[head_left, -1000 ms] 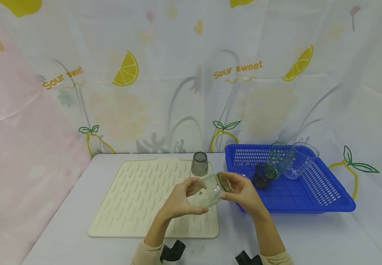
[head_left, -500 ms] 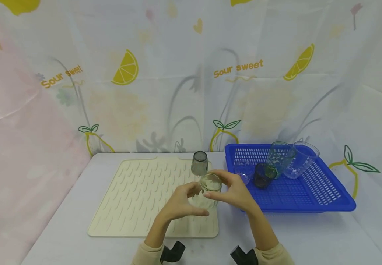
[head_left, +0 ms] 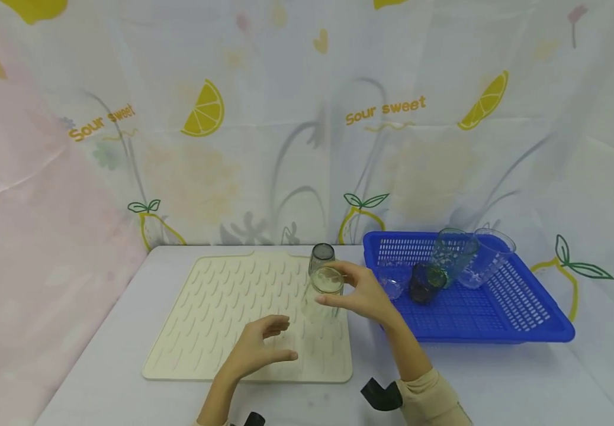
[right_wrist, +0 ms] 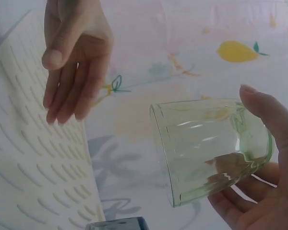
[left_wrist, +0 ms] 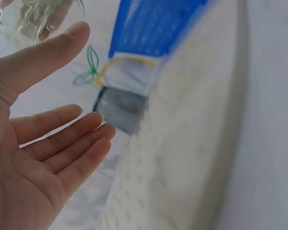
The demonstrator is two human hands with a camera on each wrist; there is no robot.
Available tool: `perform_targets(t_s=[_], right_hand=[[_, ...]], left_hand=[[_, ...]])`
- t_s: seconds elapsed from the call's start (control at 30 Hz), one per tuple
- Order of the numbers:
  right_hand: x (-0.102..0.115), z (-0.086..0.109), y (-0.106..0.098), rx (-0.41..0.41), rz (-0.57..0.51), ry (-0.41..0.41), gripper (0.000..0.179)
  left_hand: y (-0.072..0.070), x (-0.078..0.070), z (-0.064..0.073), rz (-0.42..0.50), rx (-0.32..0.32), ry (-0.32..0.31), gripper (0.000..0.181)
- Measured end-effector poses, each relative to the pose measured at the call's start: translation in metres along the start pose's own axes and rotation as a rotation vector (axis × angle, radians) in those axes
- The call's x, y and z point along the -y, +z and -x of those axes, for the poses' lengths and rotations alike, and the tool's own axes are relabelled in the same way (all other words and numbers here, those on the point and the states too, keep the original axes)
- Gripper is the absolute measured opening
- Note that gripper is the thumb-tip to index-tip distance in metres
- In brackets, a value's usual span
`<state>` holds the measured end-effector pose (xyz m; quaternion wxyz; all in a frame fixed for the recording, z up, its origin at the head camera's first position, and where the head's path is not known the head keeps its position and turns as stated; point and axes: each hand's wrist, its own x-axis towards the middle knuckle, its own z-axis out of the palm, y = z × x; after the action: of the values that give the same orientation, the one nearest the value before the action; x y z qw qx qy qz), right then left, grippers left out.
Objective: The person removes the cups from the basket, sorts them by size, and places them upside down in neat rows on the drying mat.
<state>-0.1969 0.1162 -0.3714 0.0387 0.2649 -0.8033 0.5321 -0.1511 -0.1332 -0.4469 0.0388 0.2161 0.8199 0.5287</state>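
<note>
A pale green clear glass [head_left: 321,299] is upside down, its base upward, over the right part of the cream drying mat [head_left: 221,319]. My right hand [head_left: 361,296] grips it near the base, thumb on one side and fingers on the other; the right wrist view shows the glass [right_wrist: 206,148] with its open rim away from the palm. Lower left, my left hand [head_left: 256,349] hovers over the mat with fingers relaxed, holding nothing. Behind the held glass, a grey glass [head_left: 322,254] stands upside down at the mat's back right corner.
A blue plastic basket [head_left: 498,325] sits to the right of the mat. Inside are a dark glass [head_left: 424,287], a small clear glass [head_left: 394,278], a tall greenish glass [head_left: 452,254] and a large clear glass [head_left: 485,260]. A lemon-printed curtain [head_left: 264,148] hangs behind the table.
The glass has turned from lying sideways to base-up and moved left and back over the mat in my right hand. My left hand has come away from it, toward the lower left.
</note>
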Motion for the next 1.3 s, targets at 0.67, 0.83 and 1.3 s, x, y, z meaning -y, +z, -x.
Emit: perform_targets(t_s=[0.67,0.83,1.3], right_hand=[[-0.026,-0.050,0.024,0.028,0.015,0.050,0.056],[-0.029,-0.065,0.028,0.030,0.051,0.041,0.055],[-0.040,-0.097,0.043,0.046,0.129,0.112,0.061]], left_hand=[[-0.078,0.058,0.101,-0.661,-0.543,-0.136,0.088],[-0.096,0.065,0.112,-0.665,-0.498,-0.316,0.102],[-0.115,0.078,0.122,-0.484,-0.336,-0.583,0.111]])
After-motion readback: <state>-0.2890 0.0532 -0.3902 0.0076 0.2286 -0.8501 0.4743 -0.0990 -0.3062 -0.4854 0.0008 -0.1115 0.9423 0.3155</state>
